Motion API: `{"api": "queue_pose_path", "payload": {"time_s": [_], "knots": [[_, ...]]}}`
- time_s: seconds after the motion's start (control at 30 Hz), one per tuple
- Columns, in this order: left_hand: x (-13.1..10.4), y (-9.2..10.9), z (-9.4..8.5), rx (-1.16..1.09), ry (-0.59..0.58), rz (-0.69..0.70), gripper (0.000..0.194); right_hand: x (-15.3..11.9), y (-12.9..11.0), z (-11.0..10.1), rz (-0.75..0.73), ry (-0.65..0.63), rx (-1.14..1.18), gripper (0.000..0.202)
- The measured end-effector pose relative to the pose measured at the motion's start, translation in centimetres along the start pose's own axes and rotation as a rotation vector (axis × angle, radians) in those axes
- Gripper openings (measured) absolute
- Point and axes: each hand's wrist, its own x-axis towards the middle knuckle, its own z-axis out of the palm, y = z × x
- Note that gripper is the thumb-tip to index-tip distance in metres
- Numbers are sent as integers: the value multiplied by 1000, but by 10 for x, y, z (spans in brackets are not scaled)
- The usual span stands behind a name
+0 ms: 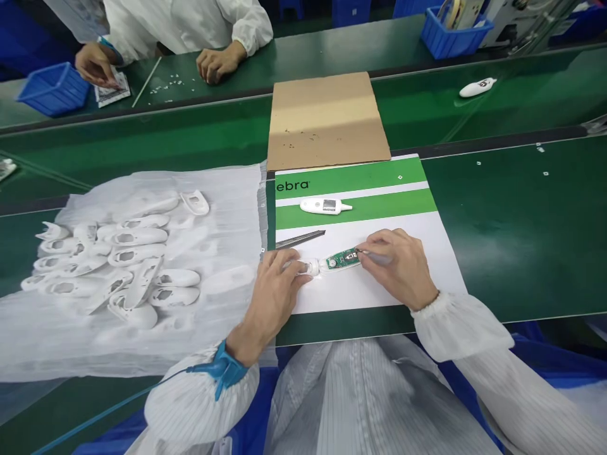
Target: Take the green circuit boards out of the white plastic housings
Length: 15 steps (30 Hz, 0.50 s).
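Head view: the board is held over the sheet, long axis sloping away rightward; the tip at left is pinched by the left hand, the right end met by the nearer right hand, whose grip cannot be told.

Smooth plastic shells; matt cardboard; metal tweezers.

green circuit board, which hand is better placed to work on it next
Probably the right hand: its fingertips are at the right end of the green circuit board, while the left hand holds the pale end piece beyond its left end.
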Motion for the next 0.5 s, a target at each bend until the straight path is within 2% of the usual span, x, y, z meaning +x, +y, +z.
{"api": "queue_pose_path", "payload": {"time_s": [0.1, 0.23, 0.33, 0.5], "knots": [[4, 1, -1, -42, 49, -10, 7, 5, 2, 2, 129, -24, 151, 9], [21, 15, -2, -30, 108, -12, 6, -5, 5, 1, 127, -64, 180, 19], [36, 30, 7, -14, 71, 58, 13, -16, 8, 1, 116, -77, 130, 27], [48, 41, 30, 28, -12, 220, 26, -23, 8, 8, 138, -28, 27, 19]]}}
